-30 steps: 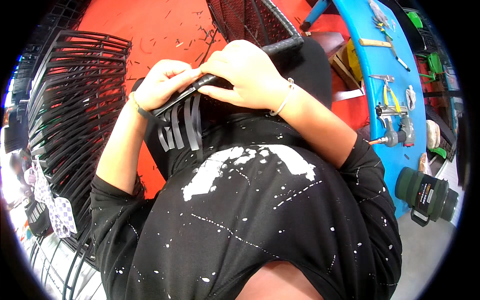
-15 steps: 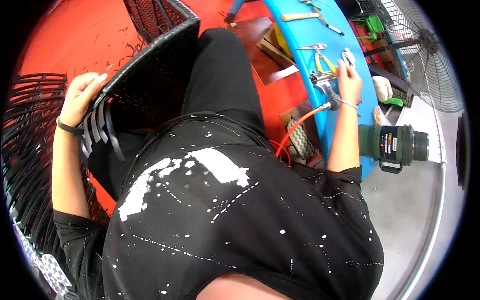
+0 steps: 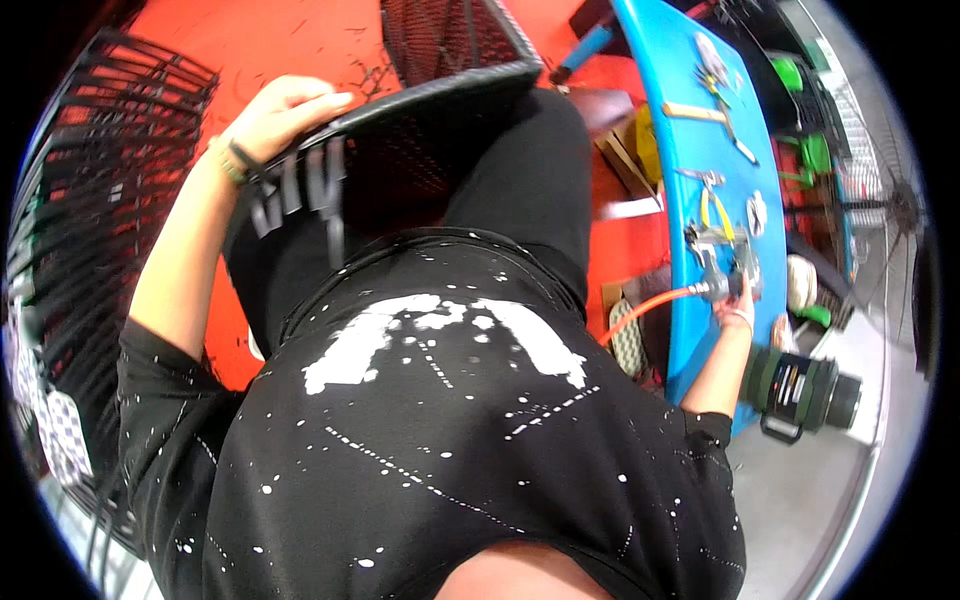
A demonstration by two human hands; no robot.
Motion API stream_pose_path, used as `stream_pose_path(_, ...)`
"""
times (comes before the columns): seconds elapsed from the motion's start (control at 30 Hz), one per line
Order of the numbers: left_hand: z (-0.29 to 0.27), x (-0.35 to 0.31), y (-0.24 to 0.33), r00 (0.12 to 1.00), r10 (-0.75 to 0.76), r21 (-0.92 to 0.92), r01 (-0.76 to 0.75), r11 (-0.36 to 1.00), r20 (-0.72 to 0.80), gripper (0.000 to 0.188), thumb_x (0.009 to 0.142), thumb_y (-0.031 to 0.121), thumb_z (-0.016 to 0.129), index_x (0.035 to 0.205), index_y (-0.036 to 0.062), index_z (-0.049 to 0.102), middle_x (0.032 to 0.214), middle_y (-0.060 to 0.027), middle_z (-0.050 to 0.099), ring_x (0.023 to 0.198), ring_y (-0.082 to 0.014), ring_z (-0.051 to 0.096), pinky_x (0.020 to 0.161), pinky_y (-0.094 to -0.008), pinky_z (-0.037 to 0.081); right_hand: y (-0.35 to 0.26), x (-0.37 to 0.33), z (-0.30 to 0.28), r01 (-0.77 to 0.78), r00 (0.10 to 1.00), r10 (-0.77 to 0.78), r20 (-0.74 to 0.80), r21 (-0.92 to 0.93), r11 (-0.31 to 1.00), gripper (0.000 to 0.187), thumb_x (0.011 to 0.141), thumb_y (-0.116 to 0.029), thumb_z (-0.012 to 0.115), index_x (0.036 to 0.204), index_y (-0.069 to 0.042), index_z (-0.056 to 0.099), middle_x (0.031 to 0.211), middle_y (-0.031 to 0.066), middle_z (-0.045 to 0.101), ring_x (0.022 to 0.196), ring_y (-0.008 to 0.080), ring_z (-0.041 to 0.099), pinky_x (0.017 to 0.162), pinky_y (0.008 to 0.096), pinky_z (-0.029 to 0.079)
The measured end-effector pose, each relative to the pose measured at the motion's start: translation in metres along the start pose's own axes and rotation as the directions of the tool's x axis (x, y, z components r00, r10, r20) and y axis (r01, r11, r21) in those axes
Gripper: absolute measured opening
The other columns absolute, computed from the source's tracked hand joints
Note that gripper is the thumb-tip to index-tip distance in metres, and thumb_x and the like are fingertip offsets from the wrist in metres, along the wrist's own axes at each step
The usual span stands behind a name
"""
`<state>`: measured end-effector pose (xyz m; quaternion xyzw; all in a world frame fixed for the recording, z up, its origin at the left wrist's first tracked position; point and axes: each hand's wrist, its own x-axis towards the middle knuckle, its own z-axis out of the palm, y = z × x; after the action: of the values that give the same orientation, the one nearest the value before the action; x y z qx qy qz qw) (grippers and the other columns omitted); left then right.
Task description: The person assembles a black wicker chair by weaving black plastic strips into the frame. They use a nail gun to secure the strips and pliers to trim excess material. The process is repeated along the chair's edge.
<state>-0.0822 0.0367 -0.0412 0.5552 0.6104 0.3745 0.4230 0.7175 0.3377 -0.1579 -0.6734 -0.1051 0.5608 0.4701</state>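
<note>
We see a red floor (image 3: 630,245) beneath the work area, with dark offcuts scattered near its far part. On the right, we note a blue table (image 3: 690,345); on the left, a tall stack of black slatted frames (image 3: 120,170). Between them, we locate the black woven frame (image 3: 440,92), angled across the person's lap, its near rim by the black-clad leg (image 3: 525,180). A dark green cylinder (image 3: 800,392) with a carrying loop stands out just beside the table's near end. We find the left hand (image 3: 280,115) grasping the left end of the rim, thumb along its upper side. The right hand (image 3: 737,308) touches the grey tool (image 3: 715,285) at the table's edge; we cannot tell whether its fingers have closed. From that tool, we trace an orange hose (image 3: 640,322) down past the edge. Farther up the table, we identify a wooden handle (image 3: 694,112) and yellow-handled pliers (image 3: 716,215). Below the left hand, we see grey strips (image 3: 290,185) hanging from the rim.
</note>
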Motion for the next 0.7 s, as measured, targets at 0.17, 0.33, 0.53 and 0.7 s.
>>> stream_pose_path(0.17, 0.000, -0.005, -0.002, 0.999, 0.041, -0.001, -0.041, 0.999, -0.001, 0.037, 0.100, 0.029, 0.059, 0.071, 0.0060, 0.058, 0.064, 0.0095, 0.045, 0.060, -0.0014, 0.039, 0.056, -0.0214, 0.034, -0.002, -0.047, 0.041, 0.165, 0.982, -0.155, 0.111, -0.088, 0.982, 0.043, 0.084, -0.031, 0.077, 0.121, -0.017, 0.061, 0.109, 0.0096, 0.066, 0.093, 0.0286, 0.064, 0.076, 0.0465, 0.055)
stream_pose_path(0.33, -0.002, -0.003, -0.006, 0.998, 0.052, -0.057, -0.051, 0.997, 0.026, 0.037, 0.100, 0.030, 0.059, 0.072, 0.0064, 0.059, 0.063, 0.0106, 0.043, 0.061, -0.0011, 0.037, 0.055, -0.0219, 0.032, -0.009, -0.060, 0.035, 0.172, 0.968, -0.147, 0.203, -0.113, 0.979, 0.041, 0.089, -0.033, 0.073, 0.120, -0.008, 0.058, 0.105, 0.0107, 0.065, 0.095, 0.0321, 0.064, 0.086, 0.0497, 0.053)
stream_pose_path(0.53, 0.002, 0.004, -0.003, 0.994, 0.109, -0.037, -0.108, 0.993, 0.024, 0.038, 0.100, 0.031, 0.059, 0.071, 0.0070, 0.059, 0.063, 0.0105, 0.043, 0.061, -0.0011, 0.036, 0.054, -0.0226, 0.033, -0.039, -0.061, 0.001, 0.188, 0.959, -0.176, 0.223, -0.032, 0.982, 0.024, 0.091, -0.021, 0.071, 0.102, -0.004, 0.059, 0.089, 0.0076, 0.068, 0.084, 0.0216, 0.067, 0.080, 0.0388, 0.055)
stream_pose_path(0.7, -0.001, 0.002, -0.010, 0.996, 0.074, -0.093, -0.070, 0.993, 0.041, 0.037, 0.100, 0.031, 0.059, 0.070, 0.0082, 0.059, 0.063, 0.0108, 0.045, 0.060, -0.0004, 0.036, 0.053, -0.0224, 0.032, -0.032, -0.118, 0.044, 0.388, 0.894, -0.335, 0.297, -0.137, 0.912, 0.016, 0.091, -0.018, 0.071, 0.092, -0.010, 0.057, 0.067, -0.0004, 0.054, 0.059, 0.0135, 0.053, 0.060, 0.0311, 0.047)
